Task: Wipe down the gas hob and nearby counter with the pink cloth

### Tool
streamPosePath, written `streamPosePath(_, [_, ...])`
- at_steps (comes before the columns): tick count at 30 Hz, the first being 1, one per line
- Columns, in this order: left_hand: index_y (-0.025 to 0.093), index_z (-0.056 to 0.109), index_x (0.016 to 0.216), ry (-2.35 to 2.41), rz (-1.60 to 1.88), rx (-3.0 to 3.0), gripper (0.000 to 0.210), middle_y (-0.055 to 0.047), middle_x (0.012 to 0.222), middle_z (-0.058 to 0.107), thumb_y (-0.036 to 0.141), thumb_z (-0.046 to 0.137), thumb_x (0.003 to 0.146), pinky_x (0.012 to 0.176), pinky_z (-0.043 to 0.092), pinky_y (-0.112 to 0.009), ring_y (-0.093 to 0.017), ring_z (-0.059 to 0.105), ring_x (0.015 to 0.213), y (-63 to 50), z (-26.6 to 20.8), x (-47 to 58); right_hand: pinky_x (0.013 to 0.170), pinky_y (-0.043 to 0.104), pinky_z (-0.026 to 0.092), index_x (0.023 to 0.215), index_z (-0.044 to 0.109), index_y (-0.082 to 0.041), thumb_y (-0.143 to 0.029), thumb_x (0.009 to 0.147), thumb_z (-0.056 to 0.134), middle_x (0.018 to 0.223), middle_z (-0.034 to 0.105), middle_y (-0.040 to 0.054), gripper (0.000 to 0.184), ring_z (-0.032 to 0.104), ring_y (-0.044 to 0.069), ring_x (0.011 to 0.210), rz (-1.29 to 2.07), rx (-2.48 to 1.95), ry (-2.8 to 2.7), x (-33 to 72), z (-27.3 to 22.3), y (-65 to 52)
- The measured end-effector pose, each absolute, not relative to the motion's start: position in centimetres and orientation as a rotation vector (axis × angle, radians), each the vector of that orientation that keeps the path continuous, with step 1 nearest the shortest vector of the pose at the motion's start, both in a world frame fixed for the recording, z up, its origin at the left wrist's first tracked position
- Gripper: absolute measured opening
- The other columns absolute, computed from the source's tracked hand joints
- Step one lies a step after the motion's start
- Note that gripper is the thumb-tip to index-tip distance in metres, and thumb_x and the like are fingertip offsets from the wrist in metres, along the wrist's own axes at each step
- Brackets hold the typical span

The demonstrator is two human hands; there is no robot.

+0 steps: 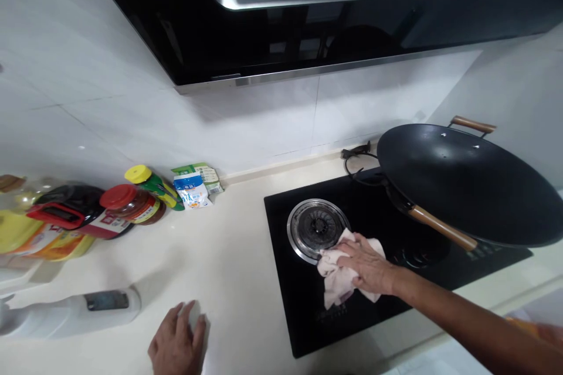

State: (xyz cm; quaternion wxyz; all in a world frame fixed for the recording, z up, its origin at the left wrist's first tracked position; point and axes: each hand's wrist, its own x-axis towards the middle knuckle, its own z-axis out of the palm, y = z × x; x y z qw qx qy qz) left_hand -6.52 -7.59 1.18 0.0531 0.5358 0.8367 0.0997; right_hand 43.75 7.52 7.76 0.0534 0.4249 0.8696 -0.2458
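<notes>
My right hand [367, 263] presses a pale pink cloth [338, 281] onto the black glass cooktop [303, 316], its fingers bent over the bunched fabric. The cloth's upper edge meets the lower right of the round burner [317, 228], which has a silver ring and a dark centre. My left hand [178, 340] rests on the light countertop [237, 281] left of the cooktop, holding nothing, with thumb and fingers apart. A large black wok [475, 187] with wooden handles sits on the cooktop's right side, its long handle reaching toward my right forearm.
Along the wall at left stand a red-lidded jar [132, 202], a yellow-capped bottle [153, 184], seasoning packets [193, 190] and oil bottles. A white spray bottle [65, 313] lies near the left edge. Overhead hangs a black range hood [281, 41]. A black cord [356, 164] lies behind the cooktop.
</notes>
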Motion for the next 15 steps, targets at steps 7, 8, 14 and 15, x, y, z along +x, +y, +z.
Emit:
streamPosePath(7, [0.023,0.057,0.136,2.529,0.277,1.639,0.058,-0.015,0.147,0.054,0.056,0.028,0.098,0.117,0.035,-0.058,-0.032,0.041,0.146,-7.6,1.3,-6.7,0.122,0.063,0.013,0.116,0.075,-0.032,-0.008,0.085,0.052,0.165,0.040,0.0052,0.045,0.023,0.037,0.154,-0.318,1.613,2.433,45.2,7.5,8.0])
streamPosePath(8, [0.024,0.057,0.136,2.529,0.278,1.635,0.057,-0.014,0.147,0.054,0.056,0.029,0.098,0.117,0.035,-0.059,-0.032,0.041,0.146,-7.6,1.3,-6.7,0.119,0.062,0.021,0.120,0.074,-0.031,-0.010,0.087,0.052,0.160,0.045,0.0090,0.045,0.032,0.039,0.148,-0.286,1.663,2.422,44.5,7.1,7.0])
streamPosePath(14, [0.021,0.058,0.135,2.538,0.284,1.611,0.062,-0.016,0.147,0.054,0.057,0.024,0.098,0.117,0.034,-0.062,-0.034,0.040,0.147,-7.4,1.4,-6.4,0.097,0.049,0.045,0.124,0.074,-0.022,-0.021,0.084,0.067,0.136,0.065,0.0149,0.041,0.056,0.036,0.118,-0.075,2.027,2.447,39.8,3.1,0.5])
streamPosePath(15, [0.021,0.058,0.135,2.540,0.279,1.606,0.062,-0.017,0.147,0.054,0.057,0.023,0.098,0.117,0.034,-0.062,-0.034,0.040,0.147,-7.4,1.5,-6.4,0.097,0.048,0.045,0.120,0.075,-0.022,-0.022,0.084,0.068,0.134,0.066,0.0139,0.037,0.056,0.035,0.117,-0.025,2.084,2.472,39.2,2.6,-0.1])
